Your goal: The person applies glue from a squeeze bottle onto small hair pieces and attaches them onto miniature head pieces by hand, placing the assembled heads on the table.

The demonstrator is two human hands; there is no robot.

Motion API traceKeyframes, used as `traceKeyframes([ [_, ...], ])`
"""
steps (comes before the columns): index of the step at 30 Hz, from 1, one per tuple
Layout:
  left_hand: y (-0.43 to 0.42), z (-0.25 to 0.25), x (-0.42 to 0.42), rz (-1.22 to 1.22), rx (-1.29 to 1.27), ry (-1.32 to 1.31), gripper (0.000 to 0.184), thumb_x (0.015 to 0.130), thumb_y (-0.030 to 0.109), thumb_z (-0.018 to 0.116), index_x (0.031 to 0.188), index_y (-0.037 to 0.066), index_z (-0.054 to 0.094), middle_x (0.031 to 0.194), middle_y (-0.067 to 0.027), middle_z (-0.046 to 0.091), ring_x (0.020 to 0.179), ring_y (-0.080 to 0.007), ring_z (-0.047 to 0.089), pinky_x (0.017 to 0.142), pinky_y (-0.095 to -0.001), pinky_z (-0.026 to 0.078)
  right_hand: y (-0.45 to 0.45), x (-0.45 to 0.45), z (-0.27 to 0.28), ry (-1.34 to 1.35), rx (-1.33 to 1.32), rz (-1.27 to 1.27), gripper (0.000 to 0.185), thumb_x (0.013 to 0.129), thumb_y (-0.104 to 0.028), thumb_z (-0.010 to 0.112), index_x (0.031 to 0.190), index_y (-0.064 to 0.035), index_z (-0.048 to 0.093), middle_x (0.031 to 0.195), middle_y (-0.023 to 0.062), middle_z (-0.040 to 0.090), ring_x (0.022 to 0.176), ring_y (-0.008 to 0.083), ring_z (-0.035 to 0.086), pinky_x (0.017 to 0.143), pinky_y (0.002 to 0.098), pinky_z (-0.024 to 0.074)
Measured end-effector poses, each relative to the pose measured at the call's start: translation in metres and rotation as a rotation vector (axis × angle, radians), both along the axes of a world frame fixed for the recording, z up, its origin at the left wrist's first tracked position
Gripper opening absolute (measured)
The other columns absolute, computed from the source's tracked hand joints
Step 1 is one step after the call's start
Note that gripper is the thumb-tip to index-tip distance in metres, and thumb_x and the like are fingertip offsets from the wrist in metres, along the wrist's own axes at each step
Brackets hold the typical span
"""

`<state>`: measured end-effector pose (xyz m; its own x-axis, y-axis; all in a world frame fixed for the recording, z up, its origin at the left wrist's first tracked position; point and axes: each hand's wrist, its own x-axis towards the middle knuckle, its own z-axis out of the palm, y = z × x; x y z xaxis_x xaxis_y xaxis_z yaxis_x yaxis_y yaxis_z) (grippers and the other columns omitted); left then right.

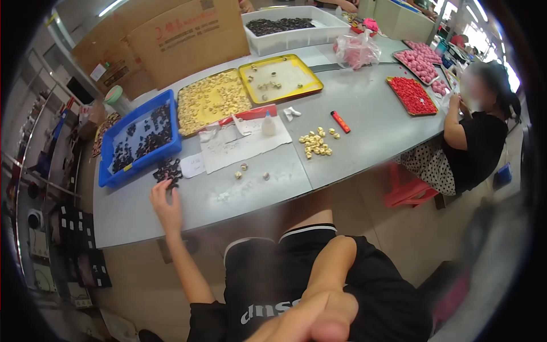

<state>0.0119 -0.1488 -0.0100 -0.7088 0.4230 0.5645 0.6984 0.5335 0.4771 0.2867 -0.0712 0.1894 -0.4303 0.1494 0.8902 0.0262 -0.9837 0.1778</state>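
My left hand (pixel 164 206) is at the near edge of a small pile of black pieces (pixel 167 169) on the table, thumb and fingers apart, fingertips at the pile. My right hand (pixel 310 319) is raised close to the camera over my lap; its fingers are partly cut off by the frame edge, so its grip is hidden. Beside the pile stands a blue tray (pixel 176 122) holding more black pieces. A few small round metallic pieces (pixel 238 175) lie nearer the table's front edge. Several shiny gold pieces (pixel 317 144) form a cluster to the right.
A white sheet (pixel 228 157) carries a small bottle (pixel 268 125). Behind are yellow trays (pixel 307 90), a white bin (pixel 302 40) and cardboard (pixel 188 40). A red lighter-like object (pixel 340 122) lies right. A seated person (pixel 478 137) works beside a tray of red pieces (pixel 411 96).
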Motion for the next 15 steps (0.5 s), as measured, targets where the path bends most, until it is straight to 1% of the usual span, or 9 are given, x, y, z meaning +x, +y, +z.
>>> traceKeyframes([
  [1,0.001,0.002,0.001,-0.009,-0.020,0.003,0.025,0.080,0.006,0.058,0.105,0.005,0.059,0.110,-0.0104,0.054,0.107,-0.0283,0.046,0.095,-0.0379,0.035,0.000,-0.004,-0.009,-0.005,0.026,0.017,0.077,0.096,-0.050,0.009,0.127,0.0168,0.032,0.127,0.0286,0.037,0.119,0.0352,0.040,0.102,0.0391,0.0302],
  [4,-0.002,0.002,0.000,-0.016,-0.072,-0.004,0.028,0.080,0.007,0.058,0.109,0.005,0.056,0.114,-0.0108,0.052,0.110,-0.0289,0.043,0.096,-0.0384,0.035,-0.004,-0.004,-0.006,-0.098,0.046,-0.068,0.068,0.098,-0.043,0.006,0.112,0.0110,0.046,0.110,0.0223,0.047,0.102,0.0292,0.046,0.091,0.0344,0.0362],
  [5,-0.001,0.001,0.000,-0.017,-0.080,-0.006,0.029,0.081,0.007,0.058,0.109,0.004,0.056,0.114,-0.0109,0.052,0.110,-0.0291,0.043,0.096,-0.0386,0.035,-0.005,-0.013,-0.006,-0.058,0.058,-0.131,0.067,0.098,-0.042,0.007,0.109,0.0099,0.047,0.107,0.0206,0.048,0.097,0.0274,0.047,0.088,0.0336,0.0369],
  [7,0.000,-0.001,0.003,-0.017,-0.104,-0.014,0.031,0.081,0.007,0.057,0.111,0.004,0.055,0.114,-0.0112,0.051,0.111,-0.0295,0.042,0.096,-0.0391,0.035,-0.008,-0.017,-0.006,-0.049,0.066,-0.153,0.063,0.099,-0.041,0.008,0.104,0.0076,0.049,0.100,0.0175,0.049,0.090,0.0241,0.046,0.083,0.0320,0.0377],
  [8,0.001,0.000,0.004,-0.013,-0.118,-0.015,0.032,0.081,0.007,0.057,0.112,0.004,0.054,0.115,-0.0114,0.050,0.111,-0.0298,0.042,0.096,-0.0394,0.035,-0.011,-0.014,-0.006,-0.077,0.061,-0.109,0.062,0.099,-0.041,0.009,0.101,0.0063,0.049,0.097,0.0161,0.049,0.087,0.0227,0.045,0.081,0.0312,0.0377],
  [10,0.002,0.001,0.005,-0.007,-0.133,-0.008,0.033,0.081,0.008,0.057,0.113,0.004,0.053,0.116,-0.0117,0.049,0.112,-0.0301,0.042,0.097,-0.0398,0.034,-0.016,-0.013,-0.008,-0.100,0.072,-0.041,0.059,0.099,-0.040,0.011,0.097,0.0045,0.049,0.093,0.0142,0.049,0.083,0.0210,0.044,0.078,0.0299,0.0375],
  [13,0.002,0.001,0.006,-0.001,-0.144,-0.003,0.033,0.082,0.010,0.057,0.114,0.005,0.053,0.119,-0.0118,0.047,0.113,-0.0305,0.041,0.098,-0.0402,0.034,-0.017,-0.013,-0.012,-0.109,0.107,0.012,0.055,0.100,-0.039,0.014,0.095,0.0032,0.049,0.091,0.0131,0.049,0.081,0.0204,0.043,0.075,0.0288,0.0366],
  [15,0.002,0.003,0.006,0.000,-0.156,-0.002,0.033,0.082,0.010,0.057,0.114,0.005,0.053,0.119,-0.0117,0.047,0.114,-0.0305,0.040,0.098,-0.0403,0.034,-0.015,-0.011,-0.007,-0.119,0.101,-0.031,0.053,0.100,-0.038,0.016,0.094,0.0029,0.049,0.090,0.0125,0.049,0.080,0.0203,0.043,0.074,0.0287,0.0361],
])
